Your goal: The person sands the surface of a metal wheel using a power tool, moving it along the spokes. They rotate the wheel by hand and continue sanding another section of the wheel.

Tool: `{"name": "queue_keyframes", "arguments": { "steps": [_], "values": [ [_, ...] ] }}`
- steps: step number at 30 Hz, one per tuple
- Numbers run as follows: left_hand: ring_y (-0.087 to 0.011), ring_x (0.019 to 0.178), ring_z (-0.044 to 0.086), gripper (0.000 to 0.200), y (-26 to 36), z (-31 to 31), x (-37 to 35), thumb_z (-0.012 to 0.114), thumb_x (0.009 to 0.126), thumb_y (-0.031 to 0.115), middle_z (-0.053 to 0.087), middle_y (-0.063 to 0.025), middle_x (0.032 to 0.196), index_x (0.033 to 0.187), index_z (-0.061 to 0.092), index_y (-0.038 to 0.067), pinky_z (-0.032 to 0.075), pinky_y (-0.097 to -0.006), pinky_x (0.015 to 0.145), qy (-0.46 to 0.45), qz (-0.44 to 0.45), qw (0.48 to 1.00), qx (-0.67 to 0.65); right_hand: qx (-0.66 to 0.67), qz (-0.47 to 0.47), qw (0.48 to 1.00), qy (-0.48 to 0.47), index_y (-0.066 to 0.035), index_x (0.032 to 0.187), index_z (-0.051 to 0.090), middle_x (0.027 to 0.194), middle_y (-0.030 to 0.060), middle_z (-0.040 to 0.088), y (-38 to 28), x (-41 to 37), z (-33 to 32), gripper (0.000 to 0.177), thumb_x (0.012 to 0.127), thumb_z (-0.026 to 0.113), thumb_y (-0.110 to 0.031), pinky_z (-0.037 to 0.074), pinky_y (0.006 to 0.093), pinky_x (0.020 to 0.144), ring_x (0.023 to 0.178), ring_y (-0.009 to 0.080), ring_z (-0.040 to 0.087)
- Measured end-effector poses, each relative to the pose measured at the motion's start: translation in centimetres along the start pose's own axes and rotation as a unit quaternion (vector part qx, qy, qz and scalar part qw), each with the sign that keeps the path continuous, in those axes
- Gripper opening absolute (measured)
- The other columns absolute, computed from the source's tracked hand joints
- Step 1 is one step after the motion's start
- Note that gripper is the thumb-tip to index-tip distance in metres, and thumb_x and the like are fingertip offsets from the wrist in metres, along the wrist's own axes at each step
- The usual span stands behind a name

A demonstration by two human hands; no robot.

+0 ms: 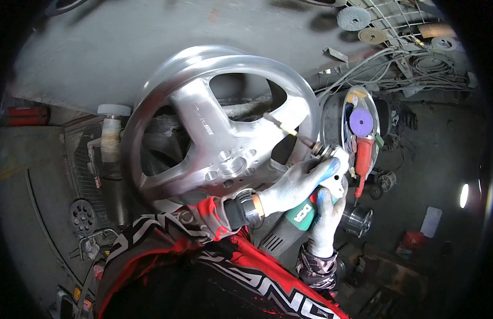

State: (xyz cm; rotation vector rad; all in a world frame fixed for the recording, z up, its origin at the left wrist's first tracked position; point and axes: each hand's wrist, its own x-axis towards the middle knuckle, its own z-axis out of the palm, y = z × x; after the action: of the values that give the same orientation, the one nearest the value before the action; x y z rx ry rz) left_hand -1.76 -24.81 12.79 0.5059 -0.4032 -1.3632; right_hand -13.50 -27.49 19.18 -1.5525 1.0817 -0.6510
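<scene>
A polished silver alloy wheel rim [206,114] with wide spokes stands tilted in front of me, lettering on one spoke. My left hand [305,181], in a white and blue knit glove, is closed around the head of a green angle grinder [298,217]. Lower down, my right hand [325,218], gloved too, grips the grinder's body. From the grinder's head a thin rod-like attachment [289,130] points up and left, its blurred tip overlapping the right-hand spoke. A dark watch is on my left wrist.
At the right, a container [342,111] holds a purple disc [361,122] and a red power tool [363,159]. Bundled cables [435,64] and abrasive discs [354,19] hang at upper right. A white-topped cylinder [113,110] stands left of the rim, above a black slotted disc [82,216].
</scene>
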Motion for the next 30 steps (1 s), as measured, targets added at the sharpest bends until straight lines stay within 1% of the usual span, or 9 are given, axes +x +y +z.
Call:
{"name": "queue_keyframes", "arguments": {
  "steps": [3,5,9,11,15,19,21,27,30],
  "values": [
    [-0.0094,0.102,0.060,0.052,0.9,0.1,0.3,0.048,0.104,0.046,0.065,-0.0051,0.111,0.128,0.058,0.001,0.046,-0.0267,0.093,-0.025,0.027,0.998,-0.043,-0.034,-0.030,0.999,0.014,-0.001,0.146,0.034,0.133,0.0133,0.053,-1.7,0.1,1.0,0.064,0.090,0.064,-0.006,0.040,0.0351,0.105,0.120,0.0195,0.052],
    [-0.0097,0.102,0.060,0.055,0.7,-0.2,1.3,0.049,0.103,0.048,0.065,-0.0062,0.110,0.126,0.059,-0.001,0.046,-0.0268,0.093,-0.062,-0.006,0.997,-0.042,-0.045,-0.044,0.998,0.031,-0.001,0.147,0.034,0.134,0.0140,0.052,-1.8,0.5,1.1,0.065,0.090,0.065,-0.005,0.040,0.0353,0.106,0.122,0.0198,0.052],
    [-0.0118,0.106,0.060,0.058,0.6,-0.5,1.9,0.050,0.101,0.050,0.065,-0.0082,0.116,0.127,0.059,-0.002,0.046,-0.0289,0.096,-0.057,-0.011,0.998,-0.040,-0.025,-0.044,0.997,0.054,0.000,0.147,0.033,0.135,0.0145,0.051,-2.1,0.6,1.6,0.067,0.089,0.066,-0.006,0.039,0.0360,0.107,0.124,0.0206,0.050],
    [-0.0123,0.107,0.060,0.058,0.4,-0.6,1.6,0.051,0.101,0.049,0.065,-0.0084,0.117,0.128,0.059,-0.002,0.046,-0.0293,0.097,-0.061,-0.003,0.997,-0.052,-0.091,-0.066,0.993,0.034,0.001,0.147,0.033,0.136,0.0152,0.050,-1.8,0.6,1.3,0.069,0.087,0.068,-0.006,0.038,0.0365,0.107,0.125,0.0212,0.049],
    [-0.0129,0.109,0.060,0.054,-0.8,-1.1,0.7,0.051,0.101,0.045,0.065,-0.0080,0.119,0.130,0.058,-0.001,0.046,-0.0298,0.098,-0.049,-0.003,0.996,-0.072,-0.092,-0.076,0.993,0.020,0.002,0.146,0.033,0.133,0.0148,0.051,-1.3,-0.1,1.5,0.073,0.083,0.070,-0.005,0.039,0.0367,0.107,0.122,0.0209,0.051],
    [-0.0123,0.111,0.058,0.052,-1.2,-1.1,0.0,0.051,0.102,0.043,0.063,-0.0068,0.122,0.132,0.056,0.001,0.046,-0.0295,0.099,-0.029,-0.015,0.997,-0.072,-0.077,-0.030,0.996,0.021,0.001,0.146,0.032,0.131,0.0149,0.051,-1.4,-0.5,1.6,0.077,0.080,0.070,-0.002,0.041,0.0363,0.104,0.119,0.0202,0.052],
    [-0.0124,0.106,0.059,0.053,-0.9,-0.7,-0.5,0.053,0.101,0.043,0.065,-0.0100,0.114,0.127,0.059,-0.003,0.046,-0.0279,0.094,0.000,0.001,0.997,-0.075,-0.070,-0.029,0.997,0.021,0.000,0.147,0.031,0.130,0.0149,0.052,-1.0,-0.6,1.5,0.078,0.079,0.071,-0.001,0.042,0.0363,0.104,0.118,0.0200,0.052],
    [-0.0093,0.101,0.059,0.048,-0.3,-0.5,-1.5,0.053,0.103,0.038,0.065,-0.0063,0.112,0.129,0.057,-0.001,0.047,-0.0259,0.091,0.050,0.001,0.997,-0.066,-0.063,-0.011,0.998,-0.018,0.000,0.147,0.031,0.129,0.0132,0.053,-0.4,-0.6,1.0,0.078,0.081,0.072,-0.004,0.042,0.0357,0.103,0.118,0.0193,0.052],
    [-0.0088,0.099,0.059,0.047,-0.1,-0.4,-1.6,0.051,0.104,0.039,0.065,-0.0049,0.108,0.128,0.058,-0.001,0.048,-0.0255,0.088,0.028,0.006,0.997,-0.074,-0.027,0.007,0.999,-0.021,0.000,0.147,0.032,0.130,0.0131,0.052,-0.3,-0.6,1.0,0.076,0.083,0.072,-0.005,0.042,0.0356,0.104,0.119,0.0191,0.052]
  ]
}}
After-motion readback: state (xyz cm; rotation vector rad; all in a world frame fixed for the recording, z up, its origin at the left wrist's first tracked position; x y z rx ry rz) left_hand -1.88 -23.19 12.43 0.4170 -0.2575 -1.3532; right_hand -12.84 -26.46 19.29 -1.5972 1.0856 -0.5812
